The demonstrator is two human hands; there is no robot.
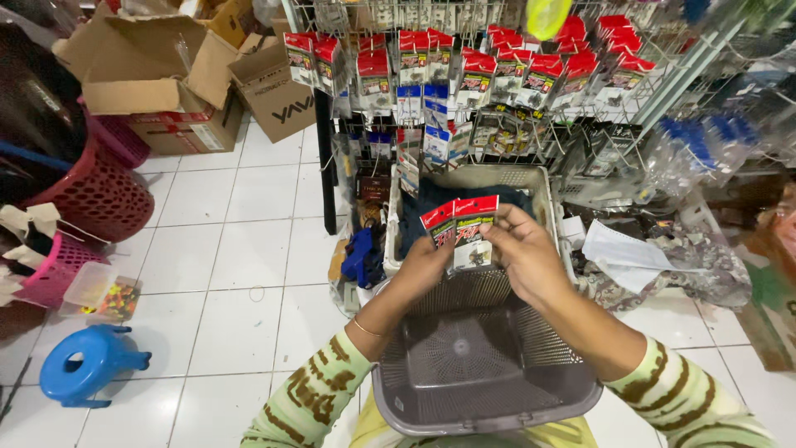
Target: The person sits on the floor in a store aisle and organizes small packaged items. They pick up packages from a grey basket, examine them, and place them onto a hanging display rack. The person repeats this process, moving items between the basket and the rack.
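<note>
Two small red-topped carded packets sit upright just above the middle of the view, fanned slightly so one overlaps the other, their long axes running from twelve to six o'clock. Both hands are closed on them. The left hand pinches the lower left corner from about seven o'clock of the packets, and the right hand grips the right edge from about four o'clock, its fingers curled over the card face. The two hands are about equally near the packets, each touching them; neither is free or spread.

Directly below the packets, at six o'clock, a grey perforated plastic basket rests against the person's lap, its floor showing bare. Beyond the hands, at twelve o'clock, a pale basket holds dark folded cloth. Further out in the same direction, a wire display rack carries rows of similar red-topped packets hanging on hooks, with blue-labelled ones beneath.

At ten o'clock, open cardboard boxes stand on the white tiled floor. At nine o'clock are red and pink mesh baskets, and at eight o'clock a blue plastic stool. At three o'clock lies loose paper on patterned cloth.
</note>
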